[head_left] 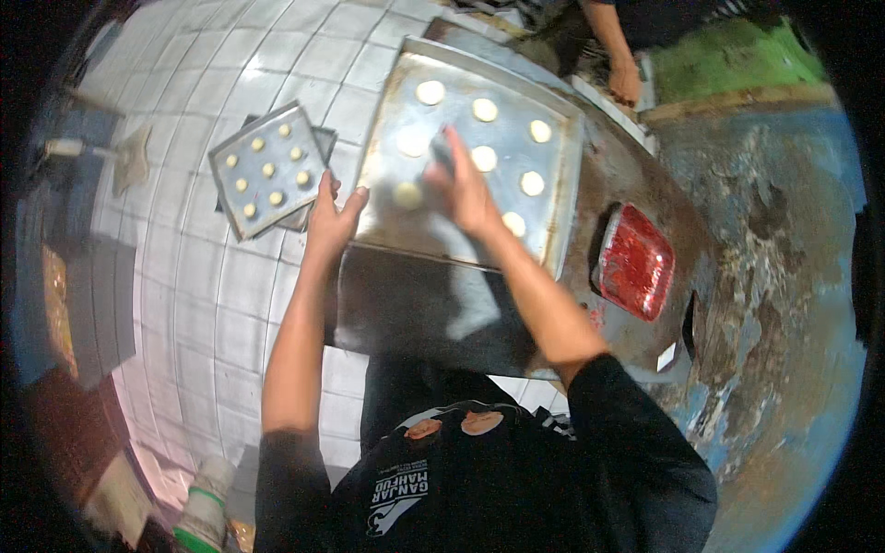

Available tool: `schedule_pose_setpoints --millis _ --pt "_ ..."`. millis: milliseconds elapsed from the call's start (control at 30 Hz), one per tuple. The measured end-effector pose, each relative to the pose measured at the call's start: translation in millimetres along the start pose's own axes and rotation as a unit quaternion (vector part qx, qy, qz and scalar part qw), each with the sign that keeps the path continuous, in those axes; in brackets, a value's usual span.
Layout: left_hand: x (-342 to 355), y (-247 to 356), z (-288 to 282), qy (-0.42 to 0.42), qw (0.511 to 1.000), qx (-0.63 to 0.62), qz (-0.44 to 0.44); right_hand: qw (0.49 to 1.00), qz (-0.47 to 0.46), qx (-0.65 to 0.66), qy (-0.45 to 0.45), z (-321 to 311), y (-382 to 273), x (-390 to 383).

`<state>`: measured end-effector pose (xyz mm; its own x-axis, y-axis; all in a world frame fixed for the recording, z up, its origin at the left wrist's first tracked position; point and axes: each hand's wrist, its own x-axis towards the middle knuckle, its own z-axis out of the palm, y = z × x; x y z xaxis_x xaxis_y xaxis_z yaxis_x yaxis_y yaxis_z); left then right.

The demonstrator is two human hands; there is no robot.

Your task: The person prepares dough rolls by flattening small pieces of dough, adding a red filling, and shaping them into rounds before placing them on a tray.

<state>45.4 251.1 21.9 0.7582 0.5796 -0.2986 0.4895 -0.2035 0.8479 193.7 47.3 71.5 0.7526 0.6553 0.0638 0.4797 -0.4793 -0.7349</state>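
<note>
A large metal baking tray with several pale round dough pieces lies on a dark worktop. My left hand is at the tray's left rim, thumb and forefinger apart. My right hand is over the middle of the tray, blurred, with its fingers curled around a greyish thing too smeared to name.
A smaller tray of dough pieces rests on another at left, over white tiles. A red shallow tray sits at right. Another person's hand is at upper right. A peeling board runs along the right.
</note>
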Motion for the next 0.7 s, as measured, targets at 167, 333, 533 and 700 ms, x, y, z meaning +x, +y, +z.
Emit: schedule_pose_setpoints --millis 167,333,533,700 --pt "40 -33 44 -0.018 0.966 0.242 0.091 0.974 0.032 0.085 -0.205 -8 -9 -228" --pt "3 -81 5 -0.012 0.966 0.234 0.113 0.964 0.240 0.102 -0.054 -72 48 -368" --pt "-166 -139 -71 0.025 0.988 0.135 -0.077 0.855 0.326 -0.202 0.349 -148 225 -490" --pt "-335 -159 -75 0.101 0.981 -0.087 -0.138 0.857 0.322 -0.258 0.308 -163 256 -511"
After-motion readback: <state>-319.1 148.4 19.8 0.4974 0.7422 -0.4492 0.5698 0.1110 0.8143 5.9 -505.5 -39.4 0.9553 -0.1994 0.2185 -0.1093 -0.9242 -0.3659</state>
